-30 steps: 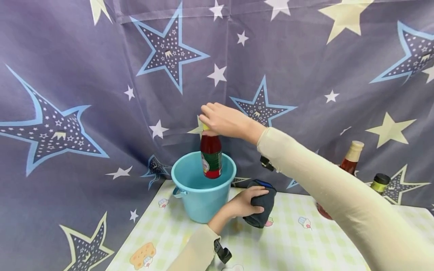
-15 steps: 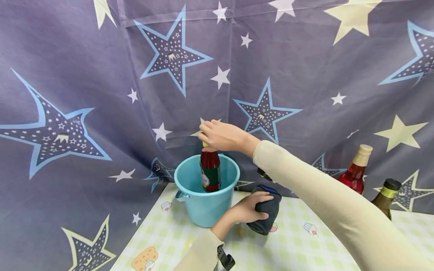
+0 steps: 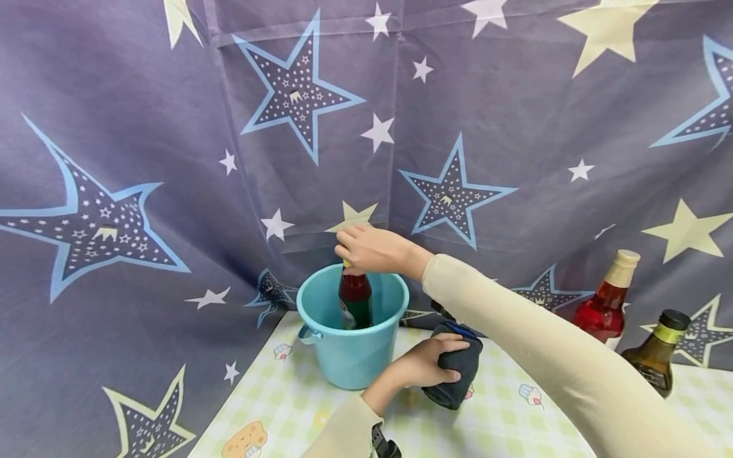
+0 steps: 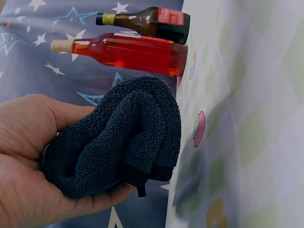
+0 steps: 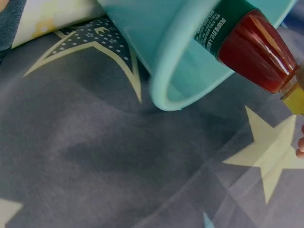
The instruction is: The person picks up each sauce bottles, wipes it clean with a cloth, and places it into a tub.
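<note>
In the head view my right hand (image 3: pixel 378 250) grips the yellow-capped neck of a dark red bottle (image 3: pixel 356 292) from above. The bottle's lower part is inside a light blue bucket (image 3: pixel 350 359); its base is hidden by the bucket wall. The right wrist view shows the bottle's green label and red shoulder within the bucket rim, with the yellow cap (image 5: pixel 295 99) near the fingertips. Just right of the bucket, my left hand (image 3: pixel 426 364) holds a rolled dark towel (image 3: pixel 458 362). In the left wrist view thumb and fingers wrap the folded towel (image 4: pixel 118 137) from both sides, close to the tabletop.
To the right stand a red bottle with a tan top (image 3: pixel 608 302) and a brown bottle with a black cap (image 3: pixel 655 356), partly behind my right sleeve. A green checked cloth (image 3: pixel 275 407) covers the table. A starry purple curtain (image 3: pixel 321 191) hangs behind.
My right hand has lowered the dark red bottle from above the rim down into the bucket. The left hand keeps its hold on the towel, and the view has shifted slightly.
</note>
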{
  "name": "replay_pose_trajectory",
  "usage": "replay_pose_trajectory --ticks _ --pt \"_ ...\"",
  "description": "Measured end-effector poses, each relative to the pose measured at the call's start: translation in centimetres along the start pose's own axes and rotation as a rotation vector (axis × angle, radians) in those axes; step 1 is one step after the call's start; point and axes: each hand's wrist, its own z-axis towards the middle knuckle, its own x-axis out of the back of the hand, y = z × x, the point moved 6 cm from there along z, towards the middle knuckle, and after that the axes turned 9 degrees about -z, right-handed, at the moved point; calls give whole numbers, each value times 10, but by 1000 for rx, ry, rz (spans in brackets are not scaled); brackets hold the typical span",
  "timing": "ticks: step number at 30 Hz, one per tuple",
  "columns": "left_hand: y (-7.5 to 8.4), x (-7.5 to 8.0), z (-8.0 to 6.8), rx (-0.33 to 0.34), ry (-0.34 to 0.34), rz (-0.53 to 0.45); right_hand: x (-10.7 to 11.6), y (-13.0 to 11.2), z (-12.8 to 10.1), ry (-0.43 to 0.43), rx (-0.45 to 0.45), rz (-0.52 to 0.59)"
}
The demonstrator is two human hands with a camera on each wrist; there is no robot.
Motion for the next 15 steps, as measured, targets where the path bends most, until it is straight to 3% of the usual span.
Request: replay_pose_trajectory --ticks 15 --pt "-2 -8 2 16 -18 30 -25 -16 -17 -36 8 30"
